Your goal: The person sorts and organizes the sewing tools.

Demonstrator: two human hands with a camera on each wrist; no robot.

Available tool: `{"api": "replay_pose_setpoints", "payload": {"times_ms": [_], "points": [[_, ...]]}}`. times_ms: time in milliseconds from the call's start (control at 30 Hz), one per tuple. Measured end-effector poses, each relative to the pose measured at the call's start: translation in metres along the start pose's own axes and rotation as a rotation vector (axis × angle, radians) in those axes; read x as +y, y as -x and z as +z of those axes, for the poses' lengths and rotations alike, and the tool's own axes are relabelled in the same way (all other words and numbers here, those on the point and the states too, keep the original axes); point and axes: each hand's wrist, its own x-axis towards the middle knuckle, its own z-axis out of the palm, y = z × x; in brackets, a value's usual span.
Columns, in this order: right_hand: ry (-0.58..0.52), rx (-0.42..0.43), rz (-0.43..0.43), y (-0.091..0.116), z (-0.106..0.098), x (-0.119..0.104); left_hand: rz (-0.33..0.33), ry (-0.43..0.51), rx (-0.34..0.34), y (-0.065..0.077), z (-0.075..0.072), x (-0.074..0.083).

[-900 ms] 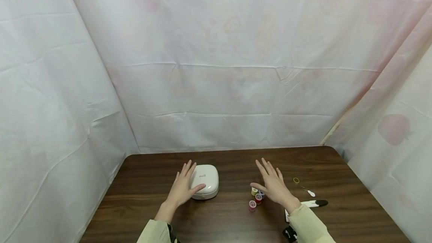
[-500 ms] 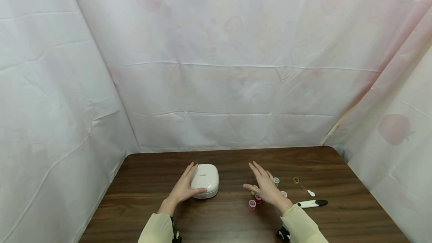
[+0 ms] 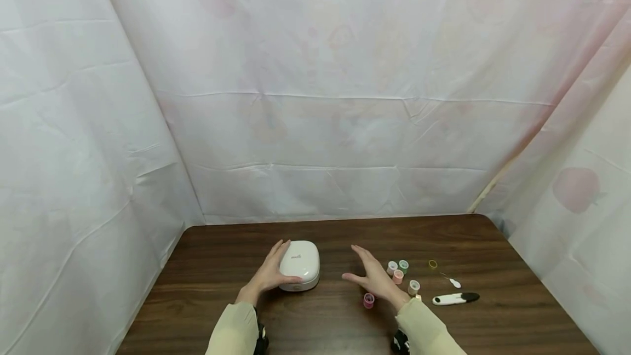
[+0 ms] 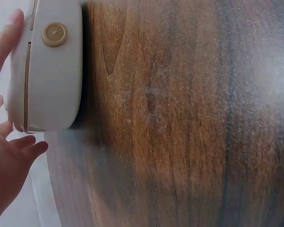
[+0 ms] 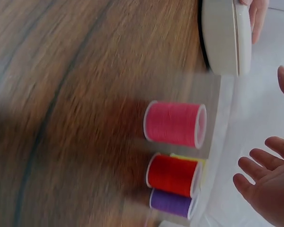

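Observation:
A glossy white lidded case (image 3: pixel 299 262) with rounded corners sits on the dark wood table. My left hand (image 3: pixel 268 275) is at its left side, thumb stretched along the front edge and fingers spread by the far left corner. In the left wrist view the case's front shows a round tan button (image 4: pixel 54 34), and the lid looks closed. My right hand (image 3: pixel 376 279) hovers right of the case, fingers extended, holding nothing. Beneath it stand thread spools: a pink spool (image 5: pixel 175 124), a red spool (image 5: pixel 173 175) and a purple spool (image 5: pixel 173 202); a yellow one is mostly hidden.
Right of my right hand stand a white spool (image 3: pixel 392 268), a green spool (image 3: pixel 403 265), a peach spool (image 3: pixel 397 276) and a beige spool (image 3: pixel 413 287). Farther right lie a yellow ring (image 3: pixel 432 263), a small white wire-tipped tool (image 3: pixel 454 282) and a white-and-black handled tool (image 3: pixel 455 298).
My right hand has moved left toward the case, uncovering several spools and the white-and-black tool. My left hand has drawn slightly closer around the case, which has stayed put.

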Motion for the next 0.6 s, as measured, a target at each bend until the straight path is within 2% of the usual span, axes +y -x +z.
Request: {"api": "replay_pose_setpoints", "payload": {"times_ms": [167,600], "points": [[-0.045,-0.004,-0.006,-0.006,0.011,0.000,-0.010,0.013,-0.012,0.000,0.001,-0.003],[-0.103,-0.075,0.063,-0.017,0.031,-0.006,-0.012,0.002,-0.016,0.000,-0.001,0.003]]}}
